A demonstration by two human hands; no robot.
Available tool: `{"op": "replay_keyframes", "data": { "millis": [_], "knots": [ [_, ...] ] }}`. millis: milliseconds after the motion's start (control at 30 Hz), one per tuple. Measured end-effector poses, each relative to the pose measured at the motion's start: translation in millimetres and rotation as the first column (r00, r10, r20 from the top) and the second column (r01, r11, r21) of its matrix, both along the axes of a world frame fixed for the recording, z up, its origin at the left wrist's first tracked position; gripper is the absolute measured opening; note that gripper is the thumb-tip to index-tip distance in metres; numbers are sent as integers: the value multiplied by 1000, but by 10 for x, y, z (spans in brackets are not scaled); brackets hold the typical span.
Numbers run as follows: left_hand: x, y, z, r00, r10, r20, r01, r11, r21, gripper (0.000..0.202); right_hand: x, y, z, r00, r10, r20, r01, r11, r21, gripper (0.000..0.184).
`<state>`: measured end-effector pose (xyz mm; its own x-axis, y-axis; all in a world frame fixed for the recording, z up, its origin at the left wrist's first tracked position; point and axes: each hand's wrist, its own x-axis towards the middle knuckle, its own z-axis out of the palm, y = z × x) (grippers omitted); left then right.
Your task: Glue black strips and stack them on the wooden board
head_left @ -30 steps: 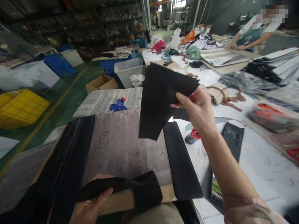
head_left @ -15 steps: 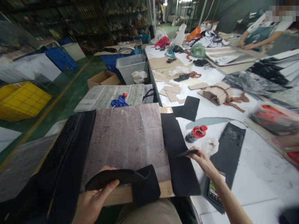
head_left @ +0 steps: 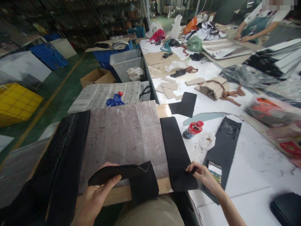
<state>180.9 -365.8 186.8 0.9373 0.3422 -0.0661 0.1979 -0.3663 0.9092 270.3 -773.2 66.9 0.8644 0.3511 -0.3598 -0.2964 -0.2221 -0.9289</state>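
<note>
My left hand point(head_left: 96, 196) grips a folded black fabric piece point(head_left: 131, 179) at the near edge of a grey board point(head_left: 122, 135), thumb on top. My right hand point(head_left: 202, 174) pinches the near right corner of a long black fabric strip point(head_left: 176, 150) that lies flat along the board's right side. A stack of black fabric point(head_left: 63, 160) lies along the board's left side.
On the white table point(head_left: 254, 163) lie a red-capped bottle point(head_left: 192, 129), a phone point(head_left: 213, 171) on a dark strip point(head_left: 223, 147), a black cut piece point(head_left: 184, 103) and cardboard pieces point(head_left: 213, 89). Another person point(head_left: 256, 25) works at the far right. A yellow crate point(head_left: 16, 103) stands on the floor at left.
My right hand held a large black piece up in the air, then brought it down; it now lies flat on the strip stack with my fingers at its near corner.
</note>
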Motion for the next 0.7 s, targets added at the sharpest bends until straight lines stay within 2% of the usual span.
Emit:
{"op": "replay_keyframes", "data": {
  "millis": [67, 200, 267, 333, 400, 433, 500, 567, 700],
  "knots": [
    [18, -25, -4, 999, 45, -2, -45, 999, -27, 25, -40, -15, -14, 999, 51, 6, -51, 999, -13, 10],
    [70, -102, 9, 992, 128, 1, -127, 987, -102, 30, -117, -55, 5, 977, 212, 27, -207, 969, -138, 25],
    [102, -149, 39, 986, 164, -4, -163, 976, -143, 31, -165, -95, 47, 951, 308, 33, -289, 921, -262, 31],
    [135, -190, 79, 984, 178, -2, -176, 970, -168, 29, -210, -137, 103, 916, 399, 43, -353, 851, -390, 37],
    [159, -215, 117, 985, 175, 8, -171, 968, -184, 26, -234, -153, 168, 878, 472, 76, -382, 789, -481, 42],
    [165, -220, 130, 986, 164, 7, -160, 968, -193, 25, -231, -140, 204, 867, 489, 102, -378, 776, -505, 41],
    [166, -215, 141, 991, 135, -2, -132, 967, -216, 24, -193, -51, 286, 866, 476, 154, -344, 790, -508, 35],
    [153, -201, 134, 994, 107, -11, -106, 965, -241, 25, -123, 127, 380, 886, 425, 186, -304, 836, -458, 31],
    [127, -201, 134, 991, 131, 14, -122, 954, -273, 25, -5, 687, 610, 928, 289, 234, -233, 942, -241, 36]
  ]
}}
